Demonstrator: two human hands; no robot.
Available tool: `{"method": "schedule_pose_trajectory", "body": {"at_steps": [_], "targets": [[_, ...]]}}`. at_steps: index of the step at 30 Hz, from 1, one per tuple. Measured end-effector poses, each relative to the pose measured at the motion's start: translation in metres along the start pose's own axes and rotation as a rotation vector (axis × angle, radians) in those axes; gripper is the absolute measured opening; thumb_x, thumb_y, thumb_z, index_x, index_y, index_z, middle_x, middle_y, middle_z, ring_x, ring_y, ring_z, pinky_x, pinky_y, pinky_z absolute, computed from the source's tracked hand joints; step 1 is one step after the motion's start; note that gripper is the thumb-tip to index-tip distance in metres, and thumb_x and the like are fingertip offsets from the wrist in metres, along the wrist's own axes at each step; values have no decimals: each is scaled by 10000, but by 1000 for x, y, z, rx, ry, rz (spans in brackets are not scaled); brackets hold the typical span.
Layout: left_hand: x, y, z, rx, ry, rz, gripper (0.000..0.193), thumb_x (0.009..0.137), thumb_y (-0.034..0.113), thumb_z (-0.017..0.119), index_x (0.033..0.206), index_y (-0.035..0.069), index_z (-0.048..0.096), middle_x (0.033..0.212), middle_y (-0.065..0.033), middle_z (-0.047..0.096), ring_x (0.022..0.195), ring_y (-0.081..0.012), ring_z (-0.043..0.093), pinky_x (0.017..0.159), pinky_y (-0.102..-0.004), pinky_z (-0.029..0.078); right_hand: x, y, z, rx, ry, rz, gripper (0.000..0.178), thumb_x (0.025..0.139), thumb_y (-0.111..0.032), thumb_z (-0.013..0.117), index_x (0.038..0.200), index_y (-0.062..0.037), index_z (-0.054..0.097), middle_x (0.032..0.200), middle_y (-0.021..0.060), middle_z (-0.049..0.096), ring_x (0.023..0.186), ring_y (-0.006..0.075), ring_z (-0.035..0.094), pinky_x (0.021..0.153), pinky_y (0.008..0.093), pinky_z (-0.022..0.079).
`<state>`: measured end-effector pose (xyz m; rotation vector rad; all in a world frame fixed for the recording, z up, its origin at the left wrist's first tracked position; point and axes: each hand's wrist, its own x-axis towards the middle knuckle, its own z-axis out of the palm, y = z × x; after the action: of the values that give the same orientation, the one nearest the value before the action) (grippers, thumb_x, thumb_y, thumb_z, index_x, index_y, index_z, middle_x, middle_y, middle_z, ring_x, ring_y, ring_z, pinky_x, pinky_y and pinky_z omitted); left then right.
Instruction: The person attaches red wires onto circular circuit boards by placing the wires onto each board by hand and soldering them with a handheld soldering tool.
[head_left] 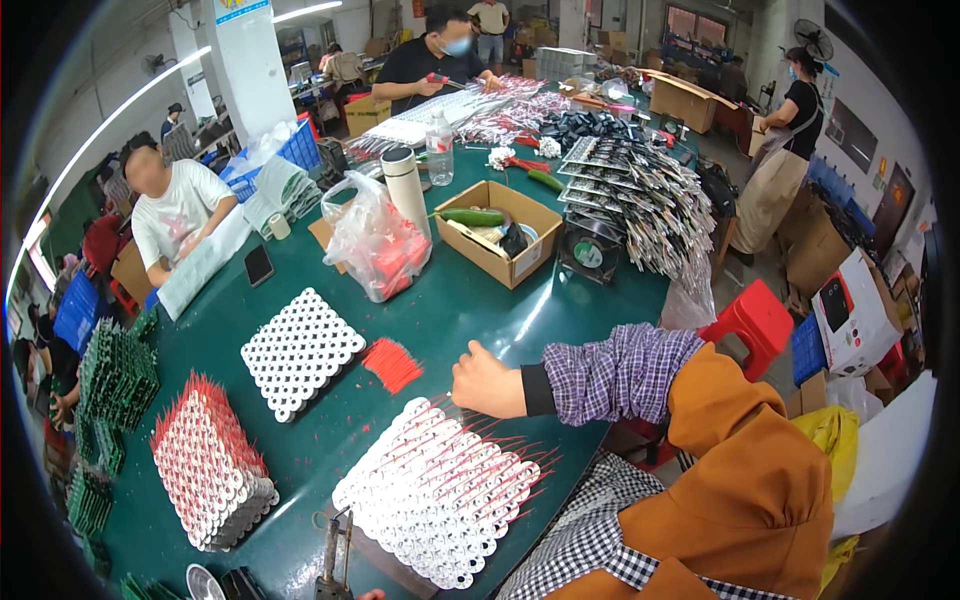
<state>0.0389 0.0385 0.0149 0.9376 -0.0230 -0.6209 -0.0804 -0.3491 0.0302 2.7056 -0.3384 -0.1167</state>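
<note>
My right hand (488,382) is closed above the far edge of a panel of round white circuit boards (430,510); what its fingers hold, if anything, cannot be made out. Thin red wires (490,455) stick out in rows from the panel's far and right parts. Of my left hand (372,595), only a bit of finger shows at the lower edge. Beside it stands a slim metal tool (335,550), its tip by the panel's near left edge; whether I hold it is hidden. A bundle of short red wires (392,366) lies beyond the panel.
A bare white panel (302,352) and a wired stack (212,470) lie left on the green table (500,335). Further back are a plastic bag (375,240), flask (405,190), cardboard box (500,270) and piled boards (640,200). Two people sit across; another stands right.
</note>
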Motion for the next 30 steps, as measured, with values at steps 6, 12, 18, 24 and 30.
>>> {"method": "schedule_pose_trajectory", "body": {"at_steps": [6, 12, 18, 24, 30], "targets": [[2, 3, -11, -139, -80, -18, 326, 974, 240, 617, 1171, -20, 632, 975, -54, 623, 668, -134, 443, 607, -268, 347, -1, -1, -4, -47, -30, -37, 84, 747, -172, 698, 758, -99, 737, 770, 83, 647, 778, 245, 630, 817, 482, 419], [-17, 3, -23, -301, -327, -148, 269, 983, 228, 613, 1177, 43, 637, 1121, -46, 641, 653, -127, 437, 612, -275, 362, 2, -8, -3, -204, -41, -105, 132, 800, -228, 681, 786, -125, 763, 792, 75, 672, 819, 262, 631, 1038, 735, 337], [-19, 2, -31, -329, -252, -142, 259, 986, 208, 604, 1172, 29, 626, 1126, -58, 639, 663, -116, 447, 618, -263, 372, 13, -9, -7, -216, -156, -153, 131, 817, -248, 674, 802, -165, 774, 767, 31, 672, 858, 256, 620, 1092, 804, 238], [-17, 6, -31, -290, -149, -176, 280, 957, 191, 617, 1175, 15, 604, 1084, -76, 630, 639, -115, 450, 585, -265, 367, 16, -11, -14, -228, -227, -175, 100, 795, -229, 685, 797, -162, 759, 764, 18, 662, 854, 251, 603, 1020, 726, 354], [7, 18, -15, -80, -67, -137, 356, 912, 177, 656, 1204, -21, 609, 1082, -132, 632, 593, -124, 450, 550, -271, 361, 44, -33, -53, 311, 466, -64, 11, 785, -106, 641, 786, -110, 651, 809, 31, 612, 835, 233, 577, 761, 443, 450]]}}
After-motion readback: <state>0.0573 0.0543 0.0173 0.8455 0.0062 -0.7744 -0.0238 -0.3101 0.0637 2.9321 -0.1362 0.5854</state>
